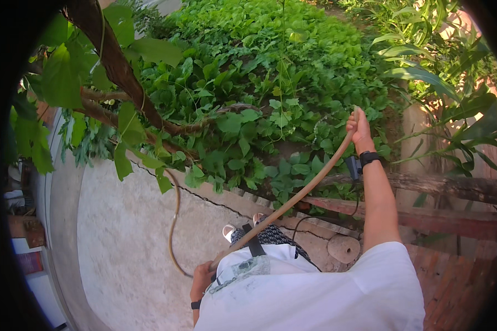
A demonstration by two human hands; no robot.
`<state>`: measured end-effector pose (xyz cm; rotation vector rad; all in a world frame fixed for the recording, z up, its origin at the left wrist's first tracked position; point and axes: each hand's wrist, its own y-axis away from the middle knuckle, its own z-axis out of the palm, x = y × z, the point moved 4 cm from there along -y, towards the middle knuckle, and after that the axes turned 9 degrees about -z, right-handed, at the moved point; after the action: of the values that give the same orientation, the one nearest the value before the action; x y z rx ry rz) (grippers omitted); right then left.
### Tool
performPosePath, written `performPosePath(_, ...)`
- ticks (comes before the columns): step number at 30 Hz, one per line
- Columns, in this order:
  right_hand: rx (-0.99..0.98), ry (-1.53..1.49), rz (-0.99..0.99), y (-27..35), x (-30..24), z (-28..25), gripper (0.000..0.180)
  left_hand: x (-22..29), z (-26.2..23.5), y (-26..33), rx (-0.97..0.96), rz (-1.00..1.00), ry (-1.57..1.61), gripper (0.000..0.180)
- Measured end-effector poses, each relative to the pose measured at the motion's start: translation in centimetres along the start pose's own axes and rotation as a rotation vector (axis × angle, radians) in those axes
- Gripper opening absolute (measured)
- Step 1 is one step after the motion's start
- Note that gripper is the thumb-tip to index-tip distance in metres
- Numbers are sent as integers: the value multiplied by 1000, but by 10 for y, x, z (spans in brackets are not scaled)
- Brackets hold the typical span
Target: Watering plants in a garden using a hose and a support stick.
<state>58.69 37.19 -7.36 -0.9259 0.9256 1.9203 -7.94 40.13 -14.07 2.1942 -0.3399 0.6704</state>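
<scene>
I see the right hand [360, 129] at 2 o'clock, curled round the tan hose [292, 201] | left hand [202, 282] at 7, closed on it too | hose slants between them | leafy bed [248, 66] at 12

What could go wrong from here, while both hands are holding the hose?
If the right hand dips, the tan hose might crush nearby leafy plants. The black cable could snag on the weathered wooden rail near it. The hose's curve over the concrete, left of the feet, might trip the person.
</scene>
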Motion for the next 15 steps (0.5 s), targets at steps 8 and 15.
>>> performPosePath(8,93,156,-89,5,-16,6,26,-4,7,-3,-25,1,13,21)
performPosePath(15,17,144,-8,-7,-16,-7,27,-4,10,0,-51,-7,41,24)
